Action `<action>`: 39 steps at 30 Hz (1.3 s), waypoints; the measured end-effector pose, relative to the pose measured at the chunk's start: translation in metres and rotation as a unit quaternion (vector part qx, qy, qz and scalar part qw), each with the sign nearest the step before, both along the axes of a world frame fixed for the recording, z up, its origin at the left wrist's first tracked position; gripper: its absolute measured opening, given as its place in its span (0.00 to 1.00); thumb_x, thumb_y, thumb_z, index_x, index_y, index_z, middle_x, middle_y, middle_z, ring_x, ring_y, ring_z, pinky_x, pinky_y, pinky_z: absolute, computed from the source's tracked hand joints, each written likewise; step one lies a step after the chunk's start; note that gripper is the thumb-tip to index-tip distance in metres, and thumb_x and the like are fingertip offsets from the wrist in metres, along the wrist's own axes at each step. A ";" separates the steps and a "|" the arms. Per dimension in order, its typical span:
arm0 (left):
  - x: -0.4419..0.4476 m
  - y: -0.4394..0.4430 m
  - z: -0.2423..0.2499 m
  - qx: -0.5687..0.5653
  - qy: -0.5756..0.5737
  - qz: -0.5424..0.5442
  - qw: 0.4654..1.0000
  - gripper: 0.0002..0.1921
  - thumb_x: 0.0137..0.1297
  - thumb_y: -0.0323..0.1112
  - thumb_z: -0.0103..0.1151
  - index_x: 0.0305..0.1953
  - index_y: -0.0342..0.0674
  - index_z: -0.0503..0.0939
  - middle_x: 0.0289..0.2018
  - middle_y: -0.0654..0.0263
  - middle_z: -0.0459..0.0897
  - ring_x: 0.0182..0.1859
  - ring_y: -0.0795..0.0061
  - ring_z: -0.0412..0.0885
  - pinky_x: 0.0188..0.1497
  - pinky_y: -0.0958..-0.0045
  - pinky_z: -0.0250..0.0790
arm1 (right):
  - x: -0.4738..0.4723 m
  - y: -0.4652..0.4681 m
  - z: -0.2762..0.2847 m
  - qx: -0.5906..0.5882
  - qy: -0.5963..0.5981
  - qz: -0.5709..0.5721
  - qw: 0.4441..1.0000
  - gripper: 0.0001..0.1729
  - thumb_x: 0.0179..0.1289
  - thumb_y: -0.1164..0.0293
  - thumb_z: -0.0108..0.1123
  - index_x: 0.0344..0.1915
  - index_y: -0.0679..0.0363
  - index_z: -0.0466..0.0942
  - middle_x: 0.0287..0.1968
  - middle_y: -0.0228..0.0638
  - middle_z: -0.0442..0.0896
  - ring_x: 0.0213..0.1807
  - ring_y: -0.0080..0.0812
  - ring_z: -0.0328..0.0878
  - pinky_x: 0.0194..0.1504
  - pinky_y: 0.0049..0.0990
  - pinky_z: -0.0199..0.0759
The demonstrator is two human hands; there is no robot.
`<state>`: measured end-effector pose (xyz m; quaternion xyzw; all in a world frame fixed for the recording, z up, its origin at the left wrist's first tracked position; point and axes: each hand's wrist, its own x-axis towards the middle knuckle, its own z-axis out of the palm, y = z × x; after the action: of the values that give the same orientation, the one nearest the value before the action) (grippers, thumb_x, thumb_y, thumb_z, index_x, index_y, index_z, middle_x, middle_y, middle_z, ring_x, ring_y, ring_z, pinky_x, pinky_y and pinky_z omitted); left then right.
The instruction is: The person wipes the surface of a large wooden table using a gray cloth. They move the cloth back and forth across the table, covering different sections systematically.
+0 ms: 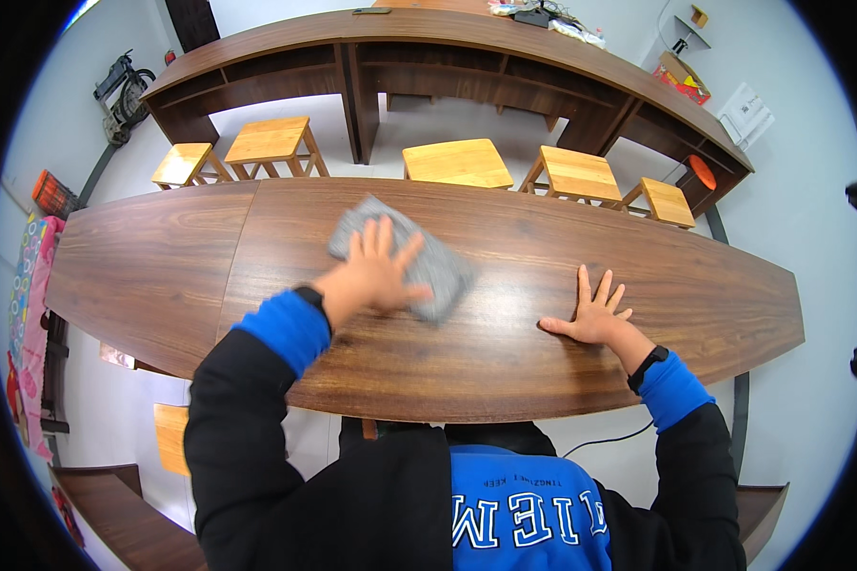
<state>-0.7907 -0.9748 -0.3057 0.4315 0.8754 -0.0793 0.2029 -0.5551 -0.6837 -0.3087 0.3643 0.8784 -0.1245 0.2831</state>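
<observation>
My left hand (pixel 375 268) lies with spread fingers on a folded grey cloth (pixel 439 275), pressing it against the tabletop. Both the hand and the cloth are blurred. Part of the cloth is hidden under the palm. To the right, my right hand (pixel 593 314) rests on the dark wood-grain table (pixel 500 378), fingers apart and holding nothing. Its thumb points left towards the cloth, with bare tabletop between them.
Several light wooden stools (pixel 457 163) stand along the table's far side. Behind them runs a long brown desk (pixel 428 25) with cables (pixel 543 11) on top. Another stool (pixel 171 435) is near my left elbow. A black cord (pixel 607 441) hangs below the near edge.
</observation>
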 end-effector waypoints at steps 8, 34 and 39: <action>0.054 -0.026 -0.001 0.026 -0.002 -0.173 0.985 0.58 0.59 0.85 0.43 0.82 0.58 0.43 0.79 0.33 0.33 0.81 0.30 0.29 0.78 0.34 0.27 | 0.002 0.003 0.003 0.012 -0.038 -0.002 0.999 0.90 0.32 0.10 0.57 0.82 0.48 0.23 0.79 0.68 0.17 0.80 0.73 0.10 0.69 0.80 0.26; -0.034 -0.065 0.005 -0.047 -0.014 0.123 0.991 0.69 0.45 0.90 0.52 0.82 0.60 0.36 0.79 0.32 0.29 0.80 0.28 0.26 0.76 0.29 0.29 | -0.003 -0.004 0.009 0.003 -0.039 0.018 0.999 0.89 0.36 0.11 0.58 0.82 0.51 0.23 0.78 0.70 0.17 0.79 0.75 0.09 0.69 0.79 0.21; -0.113 -0.004 0.004 -0.006 0.003 0.287 0.958 0.70 0.42 0.93 0.50 0.82 0.61 0.40 0.79 0.33 0.32 0.80 0.28 0.29 0.76 0.29 0.36 | -0.004 0.000 0.008 0.001 -0.040 0.008 0.999 0.90 0.34 0.11 0.58 0.82 0.51 0.23 0.78 0.70 0.17 0.79 0.74 0.08 0.69 0.79 0.21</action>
<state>-0.9041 -0.9783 -0.3015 0.1606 0.9626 -0.0248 0.2170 -0.5590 -0.6837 -0.3004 0.3621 0.8694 -0.1067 0.3189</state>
